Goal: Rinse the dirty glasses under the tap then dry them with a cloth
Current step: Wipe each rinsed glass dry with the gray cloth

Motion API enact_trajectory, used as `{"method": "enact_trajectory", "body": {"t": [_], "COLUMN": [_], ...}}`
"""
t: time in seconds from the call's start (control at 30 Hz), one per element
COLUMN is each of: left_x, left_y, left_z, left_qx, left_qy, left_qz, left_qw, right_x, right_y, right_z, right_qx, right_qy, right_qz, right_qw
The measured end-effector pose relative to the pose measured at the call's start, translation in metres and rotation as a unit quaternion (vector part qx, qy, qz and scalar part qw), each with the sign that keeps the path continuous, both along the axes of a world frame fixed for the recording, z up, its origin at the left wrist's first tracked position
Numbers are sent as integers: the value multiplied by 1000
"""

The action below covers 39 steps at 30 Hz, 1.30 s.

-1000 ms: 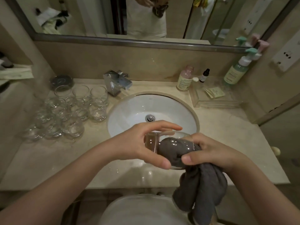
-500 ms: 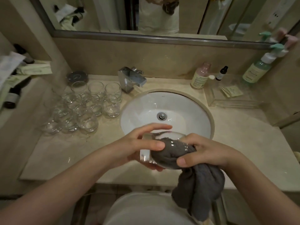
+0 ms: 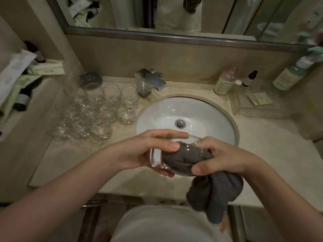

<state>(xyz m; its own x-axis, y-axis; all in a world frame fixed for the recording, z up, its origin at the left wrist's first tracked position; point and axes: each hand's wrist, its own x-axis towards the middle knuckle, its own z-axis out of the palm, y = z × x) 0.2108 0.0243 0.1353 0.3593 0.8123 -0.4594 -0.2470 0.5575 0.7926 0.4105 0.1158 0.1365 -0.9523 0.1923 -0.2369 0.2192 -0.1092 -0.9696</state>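
One glass, one grey cloth, two hands over the basin's front edge

The left hand curls round the clear glass, held on its side; the right hand pinches the grey cloth, stuffed inside with its tail hanging down. About a dozen more glasses crowd the counter left of the sink; their overlap blurs the exact count
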Motion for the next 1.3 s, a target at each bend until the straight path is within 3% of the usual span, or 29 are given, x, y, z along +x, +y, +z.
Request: {"method": "enact_trajectory", "body": {"t": [0.07, 0.13, 0.2, 0.27, 0.37, 0.43, 0.5, 0.53, 0.6, 0.67, 0.77, 0.87, 0.97, 1.03, 1.1, 1.17, 1.2, 1.23, 1.3], "left_x": [-4, -8, -11, -12, -7, -3, -7, -11, -23, -29, -31, -28, -21, -20, -27, -37, -41, -45, -47], "left_y": [-1, -1, 1, 3, 5, 3, 1, 0, 1, 5, 8, 7, 4, 3, 1, 1, 1, 1, 2], "left_z": [3, 6, 7, 7, 6, 5, 5, 6, 11, 16, 18, 12, 9, 8, 8, 11, 11, 10, 10], "left_qx": [102, 244, 297, 244, 69, 5, 34, 93, 245, 312, 260, 76, 1, 36, 139, 269, 306, 309, 227], "left_qy": [63, 156, 181, 116, -10, -36, -3, 52, 211, 264, 163, 14, 9, 38, 124, 270, 300, 283, 156], "left_qz": [9, 9, 21, 60, 107, 108, 107, 93, 28, -21, 9, 54, 93, 121, 96, 36, 20, 22, 71], "left_qw": [993, 957, 937, 961, 992, 993, 994, 990, 946, 912, 952, 996, 996, 991, 978, 924, 903, 908, 959], "right_x": [1, 2, -1, -5, -11, -15, -17, -19, -19, -20, -26, -30, -34, -37, -39, -41, -42, -44, -49], "right_y": [1, 4, 4, 5, 5, 6, 6, 7, 9, 11, 11, 11, 12, 12, 12, 13, 12, 10, 8], "right_z": [-5, -13, -15, -7, 10, 13, 9, 6, -2, -9, -4, 12, 9, -2, -11, -15, -17, -17, -11], "right_qx": [-30, -86, -125, -123, 6, 73, 77, 53, -31, -94, -77, 70, 135, 117, 48, -53, -90, -111, -82], "right_qy": [21, 35, 52, 52, 27, 4, 14, 28, 45, 42, 37, 17, 0, 10, 8, 30, 39, 42, 32], "right_qz": [-34, -54, -57, -57, -43, -34, -40, -51, -61, -50, -31, -16, -26, -50, -53, -54, -50, -45, -49], "right_qw": [999, 994, 989, 989, 999, 997, 996, 997, 997, 993, 996, 997, 991, 992, 997, 997, 994, 992, 995]}}
